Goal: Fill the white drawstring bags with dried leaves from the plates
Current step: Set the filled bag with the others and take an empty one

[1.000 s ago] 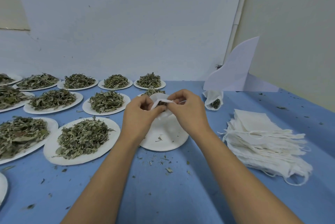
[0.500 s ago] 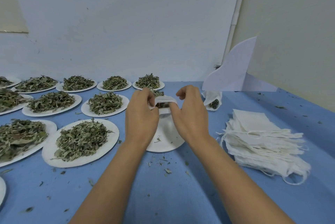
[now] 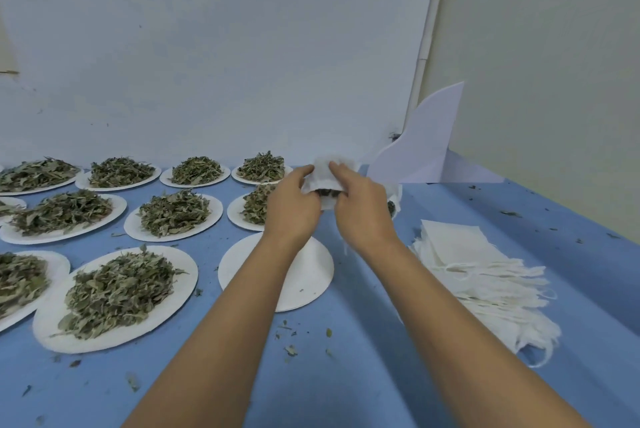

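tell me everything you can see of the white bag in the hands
The white drawstring bag is small, of thin, soft, crumpled fabric. Dark dried leaves show at its lower middle, between the hands. It is held up above the blue table, past the nearly bare plate. The left hand grips its left side, the right hand its right side.

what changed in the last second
The left hand and right hand carried the white bag up and away from the emptied plate; neither let go. The leaf plates and the stack of empty bags stayed put.
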`<state>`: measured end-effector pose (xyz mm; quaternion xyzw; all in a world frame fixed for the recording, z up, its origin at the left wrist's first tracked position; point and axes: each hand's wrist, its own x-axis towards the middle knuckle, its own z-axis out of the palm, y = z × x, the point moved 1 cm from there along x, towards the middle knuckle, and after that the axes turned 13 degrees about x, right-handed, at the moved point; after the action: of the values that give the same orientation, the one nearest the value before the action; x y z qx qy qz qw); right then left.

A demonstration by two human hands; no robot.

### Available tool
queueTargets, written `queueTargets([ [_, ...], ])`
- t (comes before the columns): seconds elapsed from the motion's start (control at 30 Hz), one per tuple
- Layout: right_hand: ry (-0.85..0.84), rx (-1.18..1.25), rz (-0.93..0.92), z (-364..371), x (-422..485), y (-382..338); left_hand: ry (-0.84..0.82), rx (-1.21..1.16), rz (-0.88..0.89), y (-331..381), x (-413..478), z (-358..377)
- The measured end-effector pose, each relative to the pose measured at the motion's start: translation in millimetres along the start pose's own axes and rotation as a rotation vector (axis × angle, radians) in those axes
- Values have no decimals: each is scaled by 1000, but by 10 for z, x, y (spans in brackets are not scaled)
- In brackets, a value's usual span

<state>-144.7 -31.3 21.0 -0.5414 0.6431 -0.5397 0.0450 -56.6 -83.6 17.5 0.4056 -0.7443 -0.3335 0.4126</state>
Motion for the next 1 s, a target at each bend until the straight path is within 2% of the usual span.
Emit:
queueTargets([
  [0.07, 3, -51, 7, -107, 190, 95, -72, -6, 15, 90, 115, 123],
  [0.2, -67, -136, 6, -230, 531, 364, -139, 143, 47, 157, 360, 381],
  [0.33, -217, -239, 27, -191, 766, 693, -257, 257, 10, 76, 584, 638],
  [0.43, -353, -297, 170, -93, 842, 971, -348, 299, -22, -68, 650, 847],
  [0.47, -405, -353, 215, -61, 843, 1048, -379, 318, -41, -119, 657, 907],
  [0.53, -459, -636, 244, -24, 806, 1112, -437, 334, -63, -208, 668, 1001],
  [0.6, -406, -898, 127, -20, 773, 1081, -456, 313, -63, -243, 674, 1042],
  [0.7, -345, -1037, -12, -39, 752, 1004, -448, 277, -56, -233, 680, 1015],
  [0.8, -307, -960, 73, -102, 723, 846, -392, 306, -35, -201, 634, 910],
  [0.9, -136, -832, 169, -251, 663, 648, -315, 295, -5, -137, 535, 807],
  [1.0, -58, -766, 392, -494, 515, 520, -289, 263, 43, -29, 359, 755],
])
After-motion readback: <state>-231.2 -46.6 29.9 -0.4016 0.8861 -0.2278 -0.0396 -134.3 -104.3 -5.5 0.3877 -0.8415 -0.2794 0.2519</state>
